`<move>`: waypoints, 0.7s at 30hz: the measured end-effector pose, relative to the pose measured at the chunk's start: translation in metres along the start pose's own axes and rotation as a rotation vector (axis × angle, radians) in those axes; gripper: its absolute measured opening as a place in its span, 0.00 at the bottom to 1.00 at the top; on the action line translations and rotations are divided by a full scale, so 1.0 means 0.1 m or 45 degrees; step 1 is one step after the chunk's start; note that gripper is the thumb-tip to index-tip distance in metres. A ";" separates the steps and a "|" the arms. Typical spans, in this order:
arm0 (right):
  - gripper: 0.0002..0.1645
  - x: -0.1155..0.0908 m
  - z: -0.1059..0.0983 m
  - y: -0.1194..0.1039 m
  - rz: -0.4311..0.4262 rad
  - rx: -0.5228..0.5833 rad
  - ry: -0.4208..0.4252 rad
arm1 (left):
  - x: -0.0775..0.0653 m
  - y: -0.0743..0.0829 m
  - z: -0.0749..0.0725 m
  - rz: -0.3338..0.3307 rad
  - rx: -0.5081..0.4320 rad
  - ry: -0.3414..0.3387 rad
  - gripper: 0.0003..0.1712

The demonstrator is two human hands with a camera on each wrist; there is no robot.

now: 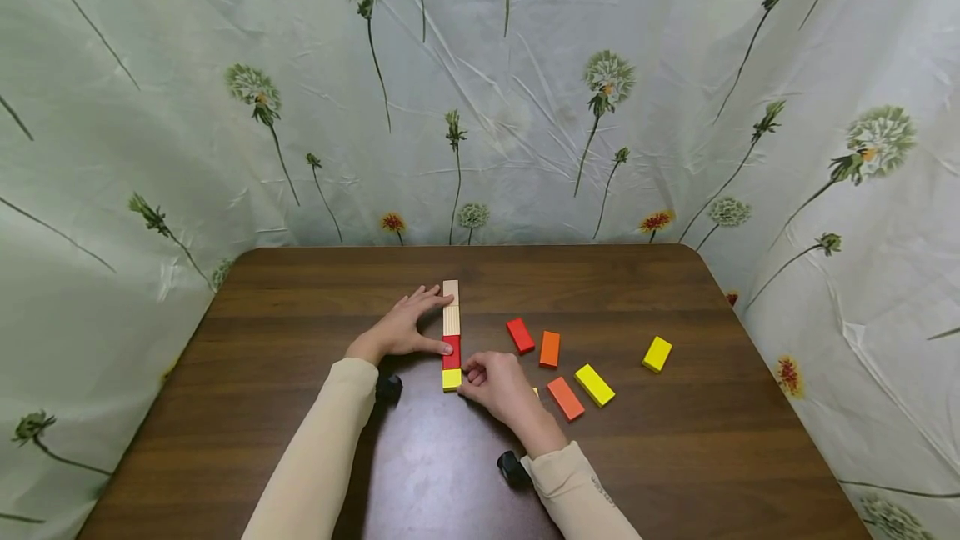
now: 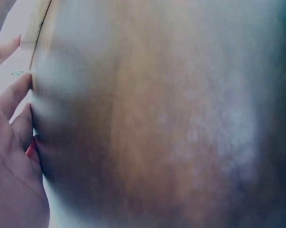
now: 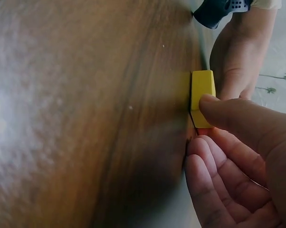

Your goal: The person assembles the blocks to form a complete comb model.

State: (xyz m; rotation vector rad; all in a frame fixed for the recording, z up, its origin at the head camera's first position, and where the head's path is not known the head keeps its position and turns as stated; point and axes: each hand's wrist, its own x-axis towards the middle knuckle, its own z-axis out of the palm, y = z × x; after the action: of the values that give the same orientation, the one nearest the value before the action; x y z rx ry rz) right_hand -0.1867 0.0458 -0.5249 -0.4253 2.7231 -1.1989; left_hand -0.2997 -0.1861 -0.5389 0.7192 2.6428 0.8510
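Observation:
A straight row of blocks runs away from me: two plain wooden blocks [image 1: 451, 321] at the far end, a red block [image 1: 449, 362], then a yellow block [image 1: 452, 380] nearest me. My left hand [image 1: 405, 326] is spread along the row's left side. Its thumb rests on the red block and its index fingertip touches a plain block. At the near end, my right hand [image 1: 495, 386] holds the yellow block, with the thumb against it [image 3: 202, 88] and the fingers bent alongside. In the left wrist view, only a sliver of the red block [image 2: 30, 148] shows.
Loose blocks lie to the right on the brown table [image 1: 675, 448]: a red one [image 1: 520, 336], two orange ones [image 1: 550, 349] and two yellow ones [image 1: 595, 385]. Another block is mostly hidden behind my right hand. A flowered curtain [image 1: 525, 107] hangs behind the table.

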 end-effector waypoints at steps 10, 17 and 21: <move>0.24 0.00 0.02 0.00 -0.035 -0.080 -0.022 | -0.02 0.02 -0.01 -0.004 0.004 -0.005 0.57; 0.28 -0.02 0.03 0.01 -0.085 -0.107 -0.014 | -0.03 0.03 -0.01 -0.011 0.009 -0.018 0.58; 0.26 -0.03 0.01 0.02 -0.107 -0.123 -0.030 | -0.02 0.04 -0.02 -0.015 0.000 -0.028 0.59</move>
State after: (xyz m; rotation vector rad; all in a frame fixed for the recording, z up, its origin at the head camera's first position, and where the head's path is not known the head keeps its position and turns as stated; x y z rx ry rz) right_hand -0.1843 0.0466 -0.5269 -0.5677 2.7764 -1.0768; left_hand -0.2970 -0.1856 -0.5346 0.7081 2.6250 0.8345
